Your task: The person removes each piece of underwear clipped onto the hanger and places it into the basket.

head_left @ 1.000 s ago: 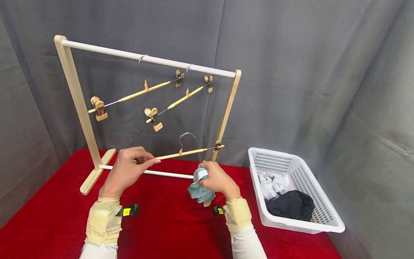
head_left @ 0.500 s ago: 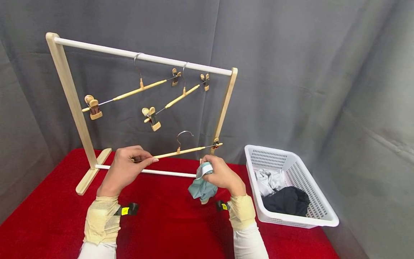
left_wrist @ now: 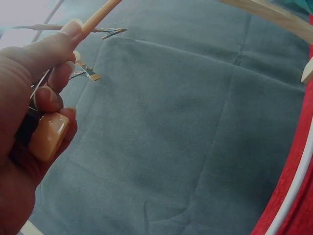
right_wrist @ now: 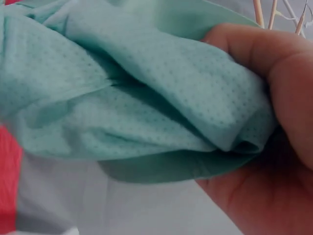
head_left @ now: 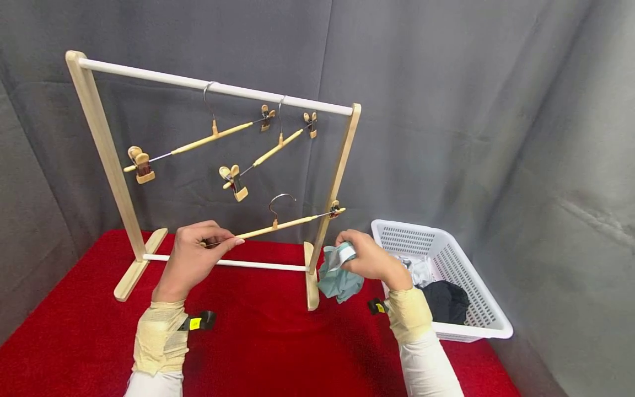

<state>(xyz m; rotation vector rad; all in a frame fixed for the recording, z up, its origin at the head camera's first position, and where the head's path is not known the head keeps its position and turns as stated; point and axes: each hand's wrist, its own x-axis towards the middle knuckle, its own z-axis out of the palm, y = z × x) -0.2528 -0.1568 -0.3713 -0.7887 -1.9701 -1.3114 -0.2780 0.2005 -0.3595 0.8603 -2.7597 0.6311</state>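
My left hand (head_left: 190, 256) grips the left end of a clip hanger (head_left: 292, 223), thumb and fingers round its bar. In the left wrist view a wooden clip (left_wrist: 49, 136) of that hanger sits within the palm. The hanger's hook is off the rail, and its right clip (head_left: 335, 210) is bare, in front of the rack's right post. My right hand (head_left: 372, 256) holds a bunched teal cloth garment (head_left: 339, 280) with a white band, to the right of the rack. Seen from the right wrist, the garment (right_wrist: 142, 93) is dotted fabric, pinched between thumb and fingers.
A small clothes rack (head_left: 218, 88) with wooden posts stands on the red cloth (head_left: 278, 342). Two bare clip hangers hang from it, a left one (head_left: 208, 139) and a right one (head_left: 278, 149). A white basket (head_left: 483, 292) at right holds black (head_left: 445, 301) and light grey clothing (head_left: 419, 271).
My right hand has moved right with the teal garment, away from the hanger and toward the basket. The held hanger's right end has risen slightly. My left hand keeps its grip.
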